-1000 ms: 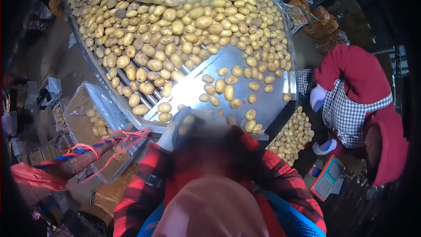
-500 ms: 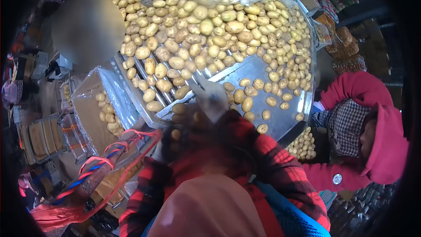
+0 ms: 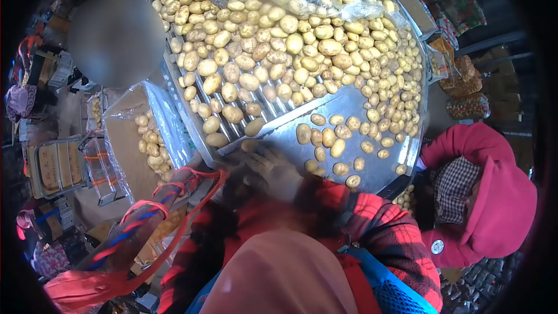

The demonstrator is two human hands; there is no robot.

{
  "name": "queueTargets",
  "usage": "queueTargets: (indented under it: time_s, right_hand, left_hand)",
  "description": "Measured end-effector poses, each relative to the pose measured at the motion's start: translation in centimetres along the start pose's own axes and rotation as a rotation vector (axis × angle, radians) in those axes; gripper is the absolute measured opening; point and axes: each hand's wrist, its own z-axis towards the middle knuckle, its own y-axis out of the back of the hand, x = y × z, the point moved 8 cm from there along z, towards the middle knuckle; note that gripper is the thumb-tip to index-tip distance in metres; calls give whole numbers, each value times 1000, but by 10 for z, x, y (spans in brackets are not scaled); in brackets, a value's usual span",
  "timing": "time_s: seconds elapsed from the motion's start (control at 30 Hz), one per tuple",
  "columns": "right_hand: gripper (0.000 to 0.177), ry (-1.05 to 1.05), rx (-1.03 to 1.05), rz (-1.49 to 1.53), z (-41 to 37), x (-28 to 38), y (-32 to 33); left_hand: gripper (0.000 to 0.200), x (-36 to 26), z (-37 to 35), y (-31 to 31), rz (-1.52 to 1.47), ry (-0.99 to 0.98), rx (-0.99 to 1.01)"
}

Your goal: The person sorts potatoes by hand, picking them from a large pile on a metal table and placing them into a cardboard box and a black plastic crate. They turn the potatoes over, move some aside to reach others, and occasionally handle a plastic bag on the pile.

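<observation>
My right hand (image 3: 278, 175), pale and partly blurred, is at the near edge of the metal sorting table, in front of my body. Its fingers look stretched out, and a shaded potato (image 3: 249, 146) lies by the fingertips. My left hand is lost in the dark, blurred area under the table's near edge, so its fingers cannot be made out. Beyond my hands, a large heap of potatoes (image 3: 256, 52) covers a rack of metal bars (image 3: 233, 130) and the table's far side. Loose potatoes (image 3: 338, 148) are scattered over the smooth metal sheet (image 3: 372, 175) at right.
A plastic-lined box (image 3: 119, 139) with potatoes stands at left. Clear plastic film (image 3: 314, 0) lies over the heap. A pole wrapped in red and blue cord (image 3: 125, 224) rises at lower left. A co-worker in a pink hooded top (image 3: 500, 197) is at the right.
My right hand has drawn back from the rack's bars toward my body. Several potatoes near the table's front edge are no longer seen there. The view has shifted slightly.
</observation>
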Motion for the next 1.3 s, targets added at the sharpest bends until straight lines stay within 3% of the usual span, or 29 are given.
queueTargets:
  time_s: [0.03, 0.07, 0.13, 0.2, 0.23, 0.27, 0.33, 0.37, 0.43, 0.47, 0.53, 0.57, 0.6, 0.63, 0.67, 0.7, 0.73, 0.77, 0.8, 0.83, 0.87, 0.93, 1.0, 1.07, 1.17, 1.23, 1.3]
  right_hand:
    - [38, 57, 19, 81, 5, 2, 1]
    - [34, 109, 37, 163, 16, 9, 10]
    - [39, -383, 525, 533, 44, -26, 4]
    - [42, 199, 43, -384, 100, -48, 15]
    - [43, -12, 24, -335, 127, -86, 0]
    - [44, -233, -4, -290, 144, -119, -13]
    - [47, -211, 15, -764, 125, -116, -51]
    - [47, -257, 9, -793, 99, -114, -47]
    - [49, -115, -57, -467, 49, -80, -48]
    - [50, -31, -100, -306, 41, -71, -38]
    - [49, -66, -169, -252, 20, -70, 22]
    - [48, -86, -231, -170, 5, -70, 50]
    - [47, -220, -391, -340, -2, -90, 85]
    - [42, -276, -384, -449, -11, -112, 118]
    - [42, -293, -396, -455, -23, -149, 110]
    - [34, -548, -499, -546, -55, -213, 93]
    - [33, -798, -601, -632, -79, -252, 87]
    - [33, -806, -617, -633, -76, -243, 82]
    - [33, -627, -510, -565, -62, -214, 58]
    - [33, -445, -392, -495, -52, -179, 41]
    - [36, -404, -119, -423, -44, -145, 44]
    - [28, -250, -560, -142, -53, -126, 89]
    - [24, -601, -304, -302, -59, -172, 140]
    - [24, -538, -627, -701, -68, -217, 192]
    - [26, -640, -564, -719, -63, -308, 216]
    - [31, -1036, -335, -680, -62, -357, 200]
    - [29, -947, -411, -600, -71, -349, 176]
  left_hand:
    - [56, -7, -4, 1, 53, -137, -62]
    - [56, 5, -12, 2, 53, -138, -57]
    - [48, 54, -21, -1, -549, 229, -31]
    - [47, -8, -12, -7, -625, 274, -121]
    - [47, -27, -6, -8, -702, 320, -218]
    - [47, -15, -9, -8, -698, 318, -184]
    - [49, 21, -24, 5, -875, 341, -162]
    - [49, 13, -17, -1, -878, 354, -108]
    - [48, -42, -5, 5, 78, 20, -86]
    - [48, -34, -3, 4, 70, 7, -53]
    - [46, -6, -3, 12, 137, 45, -49]
    - [44, -7, 10, 7, -366, 202, 4]
    - [44, -14, 13, 1, -365, 209, 26]
    - [44, -19, 16, -6, -527, 219, 17]
    - [46, -24, 19, -16, -687, 232, 6]
    - [48, -32, 22, -27, -845, 247, -7]
    - [52, -29, 29, -43, -1011, 500, -161]
    - [53, -24, 36, -54, -1156, 507, 9]
    - [54, -20, 38, -64, -1296, 520, 179]
    - [55, -12, 39, -65, -1123, 604, 73]
    - [55, -13, 39, -67, -1121, 612, 78]
    - [53, -24, 50, -72, -1171, 600, 144]
    - [52, -30, 52, -66, -1101, 609, 127]
    - [51, -27, 49, -61, -1212, 689, 64]
    - [49, -27, 49, -69, -1185, 690, 50]
    - [49, -30, 50, -71, -1174, 697, 65]
    - [48, -32, 50, -71, -1071, 691, 44]
